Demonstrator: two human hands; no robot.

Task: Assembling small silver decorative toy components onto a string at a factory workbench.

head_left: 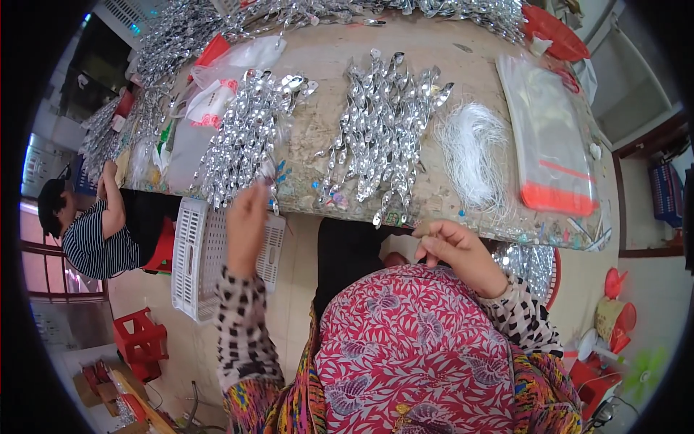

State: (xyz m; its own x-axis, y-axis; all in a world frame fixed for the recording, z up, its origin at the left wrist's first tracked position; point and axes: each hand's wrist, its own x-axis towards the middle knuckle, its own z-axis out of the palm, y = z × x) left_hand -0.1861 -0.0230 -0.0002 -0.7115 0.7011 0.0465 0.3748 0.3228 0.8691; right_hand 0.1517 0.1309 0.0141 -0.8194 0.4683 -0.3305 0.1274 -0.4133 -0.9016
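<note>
My left hand (248, 217) is raised at the lower end of the left pile of shiny silver twisted strips (242, 134). Its fingertips are smeared by motion, and whether they grip a strip cannot be made out. Just off the table's front edge is my right hand (459, 249), its fingers curled in toward the thumb. Anything held in that pinch is too small to name. Between and beyond the hands lies a second pile of silver twisted strips (383, 130). A bundle of white strings (473, 155) is spread to the right of it.
Clear plastic bags with red ends (557, 173) lie at the right of the worn table (463, 32). A white plastic crate (189, 267) stands below the table's left side. Another person (101, 224) works at the far left, near a red stool (139, 340).
</note>
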